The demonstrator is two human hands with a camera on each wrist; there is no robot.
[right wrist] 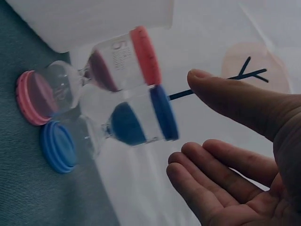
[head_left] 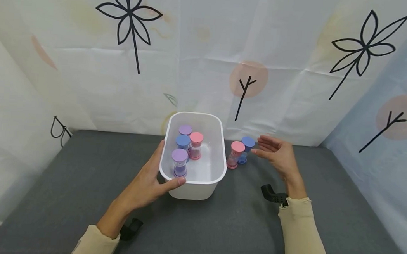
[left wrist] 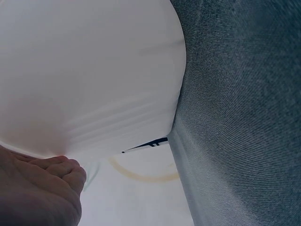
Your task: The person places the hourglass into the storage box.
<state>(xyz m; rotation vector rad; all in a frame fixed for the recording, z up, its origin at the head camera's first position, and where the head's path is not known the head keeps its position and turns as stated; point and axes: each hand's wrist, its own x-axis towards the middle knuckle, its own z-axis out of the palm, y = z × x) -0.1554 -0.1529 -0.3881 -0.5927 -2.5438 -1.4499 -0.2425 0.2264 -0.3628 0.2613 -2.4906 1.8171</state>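
A white plastic bin stands on the grey cloth, and several sand timers are upright inside it. Among them are a purple sand timer at the front left, a blue one behind it and a pink one. My left hand holds the bin's left front corner, thumb at the front rim and fingers along the outer left wall. Right of the bin stand another pink sand timer and another blue sand timer, side by side. My right hand is beside the blue one, thumb and fingers apart, holding nothing.
Grey cloth covers the table. A white printed backdrop rises right behind the bin and timers, with side panels at left and right. Both wrists wear a black strap.
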